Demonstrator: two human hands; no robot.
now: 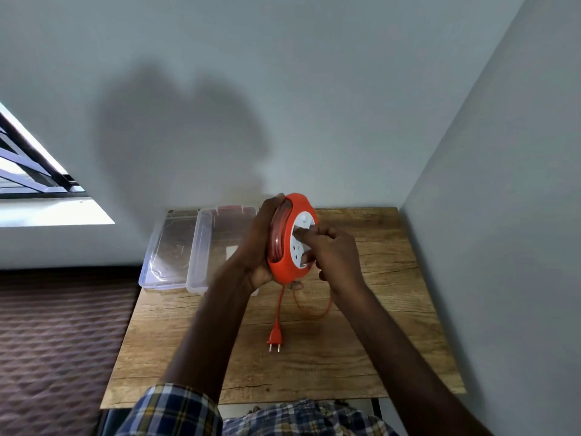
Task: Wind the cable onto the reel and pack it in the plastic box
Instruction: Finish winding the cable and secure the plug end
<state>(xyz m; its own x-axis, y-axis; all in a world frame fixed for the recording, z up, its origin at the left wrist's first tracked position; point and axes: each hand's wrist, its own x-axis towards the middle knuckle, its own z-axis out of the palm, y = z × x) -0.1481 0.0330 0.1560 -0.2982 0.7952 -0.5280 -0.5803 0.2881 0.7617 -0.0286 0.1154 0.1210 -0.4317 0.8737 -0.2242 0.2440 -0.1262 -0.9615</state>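
Taking the reel as landmark and reading leftward first: lid (168,247) lying flat on the bench (377,325), well left of the reel, with the plastic box (201,247) just beside it, open and seemingly holding nothing yet. No packing begun, then.

Next, left hand (256,243) wrapped round the reel's back edge, fingers (278,199) hooked over the top rim and thumb tucked beneath; clenched on the reel, holding it upright above the bench, partly in front of the box's right end.

Reel (290,239) itself: orange housing, white socket face turned rightward, a thick band of orange cable already coiled in the groove. Most of the winding apparently done.

Right of the reel, right hand (338,256) pressed to the white face, one finger (298,235) poked into what looks like a winding recess, the rest loosely curled. Slightly blurred, so cannot tell whether anything is pinched there; likely mid-turn on the crank.

Below the reel, a short tail of cable (278,309) dropping straight to the bench, plus a loose loop curving off right of it, ending in the plug (274,339) lying flat, pins toward the near edge.

Left to do, by judgement: a few more turns to draw in the loop and plug, then lowering the reel into the box and fitting the lid.
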